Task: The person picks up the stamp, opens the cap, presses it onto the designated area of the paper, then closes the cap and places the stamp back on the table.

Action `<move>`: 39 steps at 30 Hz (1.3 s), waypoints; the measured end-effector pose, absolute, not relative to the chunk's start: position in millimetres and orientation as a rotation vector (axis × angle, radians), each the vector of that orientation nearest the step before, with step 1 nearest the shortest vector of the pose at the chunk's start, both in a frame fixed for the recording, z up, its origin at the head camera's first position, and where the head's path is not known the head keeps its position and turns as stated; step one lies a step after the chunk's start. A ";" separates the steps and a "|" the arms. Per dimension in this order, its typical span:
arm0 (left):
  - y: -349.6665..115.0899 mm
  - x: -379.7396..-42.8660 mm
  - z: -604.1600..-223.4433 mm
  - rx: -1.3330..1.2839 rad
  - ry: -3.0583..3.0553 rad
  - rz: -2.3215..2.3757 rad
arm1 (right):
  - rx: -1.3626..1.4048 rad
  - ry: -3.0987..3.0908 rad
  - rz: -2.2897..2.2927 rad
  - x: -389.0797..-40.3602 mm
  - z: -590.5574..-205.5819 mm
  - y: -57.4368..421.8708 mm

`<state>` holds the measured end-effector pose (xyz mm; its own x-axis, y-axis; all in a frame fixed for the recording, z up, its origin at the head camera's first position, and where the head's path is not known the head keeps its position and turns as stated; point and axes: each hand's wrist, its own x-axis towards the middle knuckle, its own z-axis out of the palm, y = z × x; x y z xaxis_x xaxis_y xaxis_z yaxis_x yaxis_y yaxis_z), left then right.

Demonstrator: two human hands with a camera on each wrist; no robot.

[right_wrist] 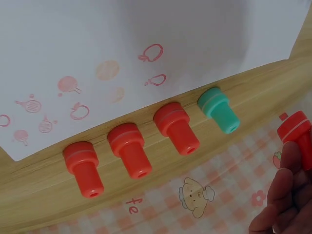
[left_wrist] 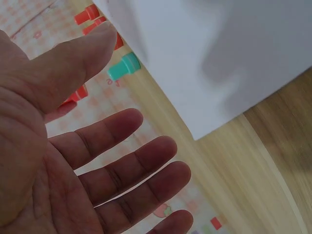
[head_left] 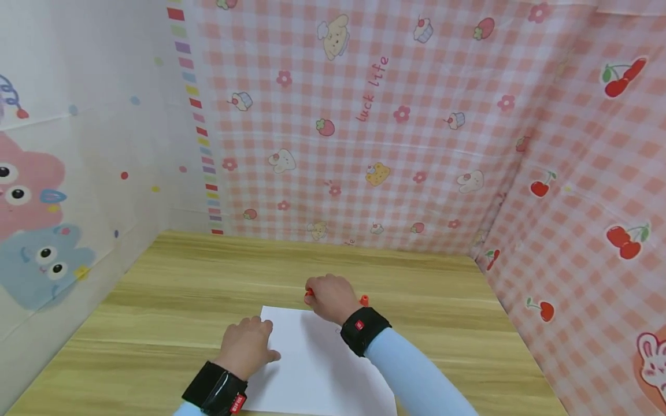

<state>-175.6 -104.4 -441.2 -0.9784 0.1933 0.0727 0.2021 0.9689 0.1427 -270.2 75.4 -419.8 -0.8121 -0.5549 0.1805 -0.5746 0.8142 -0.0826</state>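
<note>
My right hand (head_left: 333, 297) holds a red toy stamp (right_wrist: 296, 130) above the far edge of a white sheet of paper (head_left: 317, 370). Thumb and fingers pinch it round its handle, and a small tab sticks out at its wide end. Spread over the left side of the sheet, my left hand (head_left: 247, 346) has loose fingers and nothing in them. Beyond the paper's far edge stand a teal stamp (right_wrist: 219, 109) and three red stamps in a row, the nearest to the teal one (right_wrist: 176, 127) among them. In the head view my right hand and wrist hide most of that row.
Faint red and orange prints (right_wrist: 68, 84) of fruit and rackets mark the paper near its far edge. The wooden table (head_left: 208, 277) meets a pink checked cloth wall (head_left: 354, 190) at the back. More printed cloth hangs at both sides.
</note>
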 end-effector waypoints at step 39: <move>-107.8 -168.8 -448.8 -0.276 -3.092 -0.271 | 0.818 -2.806 -0.281 -307.4 -476.5 29.5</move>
<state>-168.8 -107.8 -448.8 -0.9840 0.1734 0.0407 0.1778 0.9692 0.1701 -307.4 29.5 -476.5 -0.8253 -0.5466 0.1418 -0.5076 0.8281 0.2376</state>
